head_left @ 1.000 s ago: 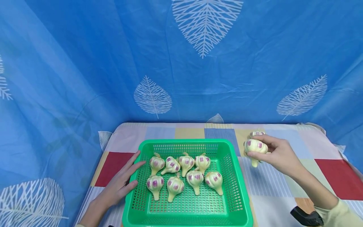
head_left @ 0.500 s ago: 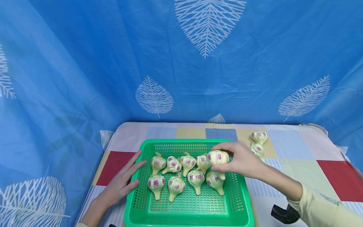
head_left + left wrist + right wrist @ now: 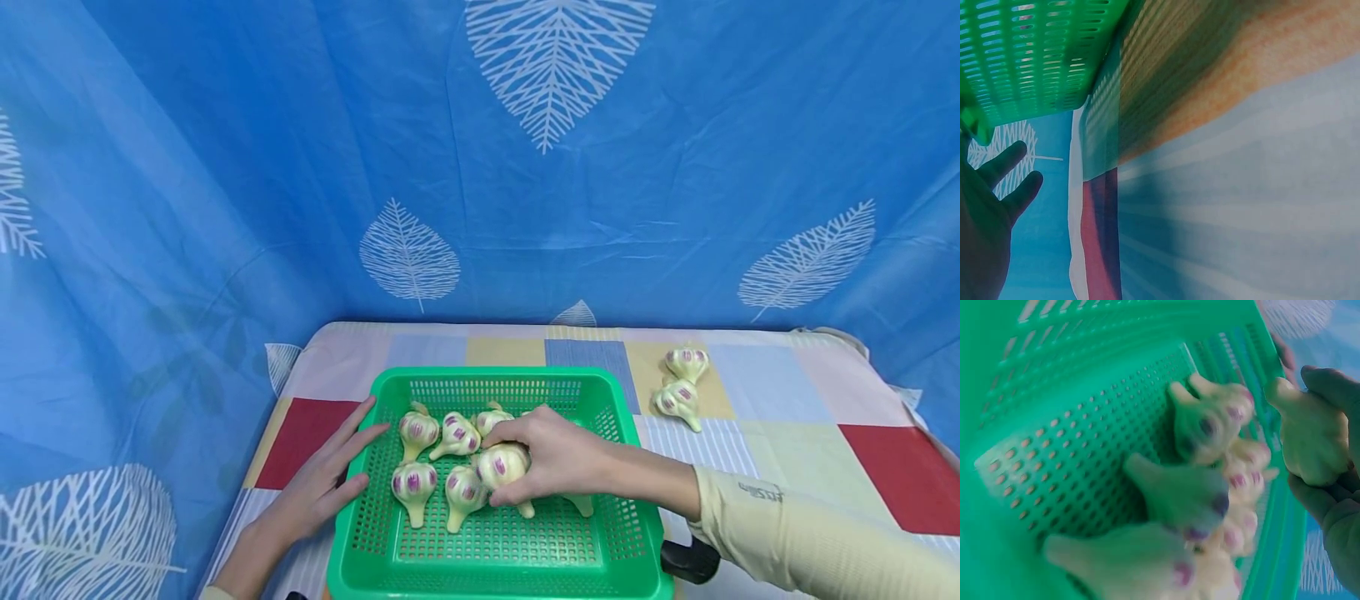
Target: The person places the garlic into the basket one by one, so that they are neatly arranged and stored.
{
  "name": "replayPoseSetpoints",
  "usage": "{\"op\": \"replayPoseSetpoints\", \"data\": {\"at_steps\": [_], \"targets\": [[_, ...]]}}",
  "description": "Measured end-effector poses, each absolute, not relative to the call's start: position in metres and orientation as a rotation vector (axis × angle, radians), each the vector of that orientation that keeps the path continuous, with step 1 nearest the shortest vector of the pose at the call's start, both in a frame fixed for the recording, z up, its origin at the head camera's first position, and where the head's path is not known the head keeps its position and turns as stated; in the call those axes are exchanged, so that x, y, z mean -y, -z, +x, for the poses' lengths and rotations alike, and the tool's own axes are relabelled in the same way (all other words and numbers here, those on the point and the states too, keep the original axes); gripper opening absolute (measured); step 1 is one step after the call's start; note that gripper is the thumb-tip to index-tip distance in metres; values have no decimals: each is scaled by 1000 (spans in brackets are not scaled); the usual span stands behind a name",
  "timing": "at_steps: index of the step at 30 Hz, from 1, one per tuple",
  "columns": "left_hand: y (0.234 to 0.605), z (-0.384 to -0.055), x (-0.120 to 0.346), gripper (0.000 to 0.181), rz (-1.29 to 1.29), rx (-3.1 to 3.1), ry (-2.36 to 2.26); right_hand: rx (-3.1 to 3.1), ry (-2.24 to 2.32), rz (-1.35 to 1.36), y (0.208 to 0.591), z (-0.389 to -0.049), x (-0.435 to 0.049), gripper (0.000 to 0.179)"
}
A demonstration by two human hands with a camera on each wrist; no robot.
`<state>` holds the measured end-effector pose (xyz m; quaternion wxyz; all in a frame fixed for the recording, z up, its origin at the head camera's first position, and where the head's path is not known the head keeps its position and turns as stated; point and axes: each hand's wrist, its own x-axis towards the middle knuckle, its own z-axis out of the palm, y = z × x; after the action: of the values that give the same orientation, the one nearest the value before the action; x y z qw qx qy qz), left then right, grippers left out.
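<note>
My right hand grips a garlic bulb, white with purple patches, over the green plastic basket. In the right wrist view, thumb and fingers wrap this same bulb, its stem pointing away from the palm. Several more garlic bulbs lie in two rows inside; those at the right end are partly hidden by the right hand. At the basket's left rim rests my left hand, fingers straight and spread. The left wrist view catches that hand beside the basket's perforated wall.
Two garlic bulbs, one farther back and one nearer, lie together on the patchwork tablecloth right of the basket. A blue curtain with white leaf prints hangs behind the table. A black wrist device sits below the right sleeve.
My right hand has carried the garlic bulb leftward from beside the two bulbs on the tablecloth to over the basket's middle. The left hand has stayed at the rim.
</note>
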<state>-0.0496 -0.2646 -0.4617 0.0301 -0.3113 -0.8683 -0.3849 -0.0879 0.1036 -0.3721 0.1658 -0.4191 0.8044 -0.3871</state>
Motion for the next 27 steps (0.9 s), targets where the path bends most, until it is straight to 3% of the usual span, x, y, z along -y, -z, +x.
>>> {"op": "replayPoseSetpoints", "data": {"at_steps": [12,27], "targets": [[460,-50,265,65,-959,2685,1178,-2155,770,-1652,392,-82,-30,43],[459,-48,265,65,-938,2711,1111,-1986,-274,-2347,422,-66,17,41]]}}
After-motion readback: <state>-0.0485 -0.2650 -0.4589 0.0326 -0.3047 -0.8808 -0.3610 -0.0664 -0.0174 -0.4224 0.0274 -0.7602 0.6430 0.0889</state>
